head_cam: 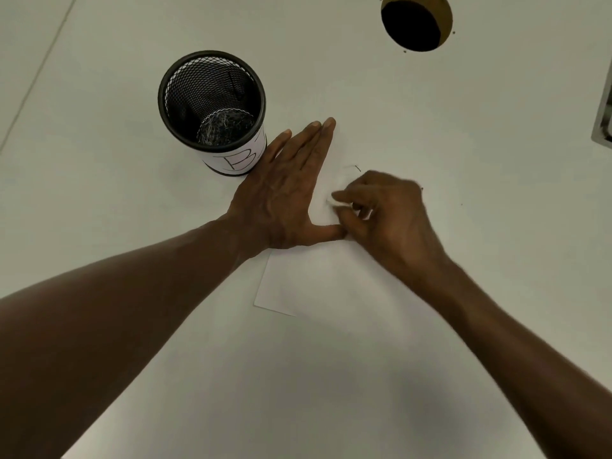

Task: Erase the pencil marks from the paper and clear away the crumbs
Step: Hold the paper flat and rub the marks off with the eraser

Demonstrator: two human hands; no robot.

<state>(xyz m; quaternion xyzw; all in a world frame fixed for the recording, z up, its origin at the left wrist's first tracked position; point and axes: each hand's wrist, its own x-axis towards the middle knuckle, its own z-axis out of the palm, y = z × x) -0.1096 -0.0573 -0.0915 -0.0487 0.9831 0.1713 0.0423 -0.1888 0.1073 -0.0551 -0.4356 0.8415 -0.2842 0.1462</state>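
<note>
Paper flat on table, pinned under left hand, fingers spread flat. Right hand pinched shut around white eraser, pressed to paper between both thumbs. Pencil marks just beyond right fingertips. Mesh cup touching left fingers' outer side. Round hole farthest.

Your paper lies on the table. Your left hand rests flat on its left part, your right hand beside it holding the eraser. The mesh cup stands behind-left of the paper, the round hole far behind-right.
</note>
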